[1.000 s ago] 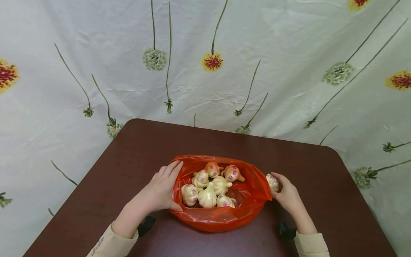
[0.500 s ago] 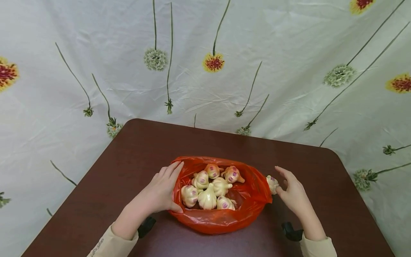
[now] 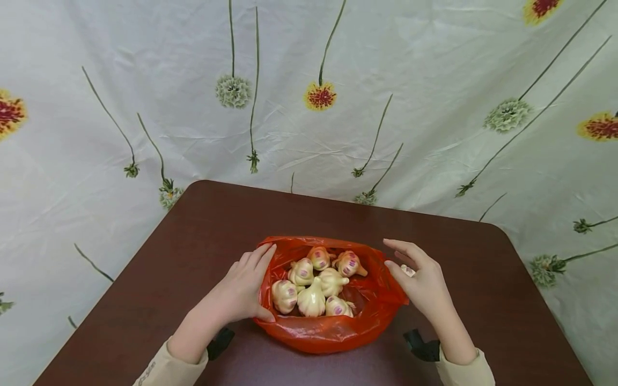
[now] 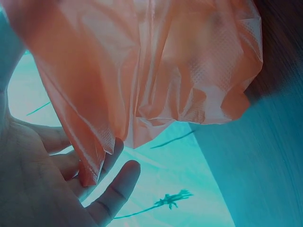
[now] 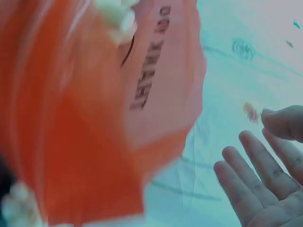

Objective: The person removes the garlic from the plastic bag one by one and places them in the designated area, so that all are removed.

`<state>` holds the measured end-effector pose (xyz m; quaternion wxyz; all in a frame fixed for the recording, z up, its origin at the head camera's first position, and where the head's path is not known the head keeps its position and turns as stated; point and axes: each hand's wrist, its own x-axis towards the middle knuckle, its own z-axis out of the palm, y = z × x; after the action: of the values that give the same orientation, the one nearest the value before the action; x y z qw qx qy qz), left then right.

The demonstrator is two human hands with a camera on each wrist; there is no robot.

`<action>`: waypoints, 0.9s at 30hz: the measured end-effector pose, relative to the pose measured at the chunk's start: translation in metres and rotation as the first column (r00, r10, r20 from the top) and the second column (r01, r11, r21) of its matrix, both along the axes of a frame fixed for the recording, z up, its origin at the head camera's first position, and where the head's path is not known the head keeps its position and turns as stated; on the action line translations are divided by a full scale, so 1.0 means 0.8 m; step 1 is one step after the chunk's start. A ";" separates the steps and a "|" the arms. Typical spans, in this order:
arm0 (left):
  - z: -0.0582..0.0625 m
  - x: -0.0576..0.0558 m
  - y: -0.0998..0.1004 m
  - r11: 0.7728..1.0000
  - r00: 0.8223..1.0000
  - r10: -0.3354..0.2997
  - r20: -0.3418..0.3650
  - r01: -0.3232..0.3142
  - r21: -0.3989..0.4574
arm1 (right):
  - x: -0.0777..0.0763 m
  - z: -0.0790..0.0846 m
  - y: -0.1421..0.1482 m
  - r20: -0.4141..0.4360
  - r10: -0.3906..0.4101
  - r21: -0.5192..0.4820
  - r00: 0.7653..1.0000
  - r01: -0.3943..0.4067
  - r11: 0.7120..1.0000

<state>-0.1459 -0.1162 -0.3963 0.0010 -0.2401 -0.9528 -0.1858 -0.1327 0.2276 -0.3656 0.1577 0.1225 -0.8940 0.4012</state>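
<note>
An orange-red plastic bag (image 3: 328, 335) stands on the table with its mouth wide, several garlic bulbs (image 3: 311, 297) inside. At the bag's left rim my left hand (image 3: 241, 284) holds the plastic, its fingers and thumb spread along the edge. The left wrist view shows a hanging fold of the bag (image 4: 142, 71) in front of the left fingers. My right hand (image 3: 422, 279) is by the right rim, fingers apart and nothing held. Behind it a garlic bulb (image 3: 407, 270) outside the bag is mostly hidden. In the right wrist view, the right fingers (image 5: 262, 170) are apart from the bag.
The dark brown table (image 3: 232, 214) has rounded far corners. Beyond its far edge hangs a pale cloth (image 3: 289, 128) printed with flowers. A black strap (image 3: 421, 346) is at the right wrist.
My right hand has let go of the garlic bulb outside the bag, drawn back, then moved left to the bag's right rim. The left hand has stayed at the left rim.
</note>
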 end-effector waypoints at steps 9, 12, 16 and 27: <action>0.000 0.000 -0.001 1.000 1.000 0.007 0.006 -0.007 0.004 | -0.016 -0.010 -0.044 0.185 0.081 -0.012 0.979 -0.080 0.997; 0.000 0.001 0.000 1.000 1.000 0.007 0.012 -0.007 0.001 | -0.021 -0.020 -0.053 0.239 0.087 0.007 0.967 -0.092 0.996; 0.000 0.002 0.001 1.000 1.000 0.004 0.008 -0.004 0.000 | -0.026 -0.031 -0.060 0.256 0.039 0.072 0.966 -0.059 0.996; -0.001 0.002 0.002 1.000 1.000 0.004 0.019 -0.005 0.009 | -0.045 -0.049 -0.073 0.343 -0.026 0.124 0.939 -0.017 0.992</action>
<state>-0.1443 -0.1147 -0.3971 -0.0063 -0.2362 -0.9524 -0.1924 -0.1689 0.1692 -0.4049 -0.0077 0.0582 -0.9314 0.3592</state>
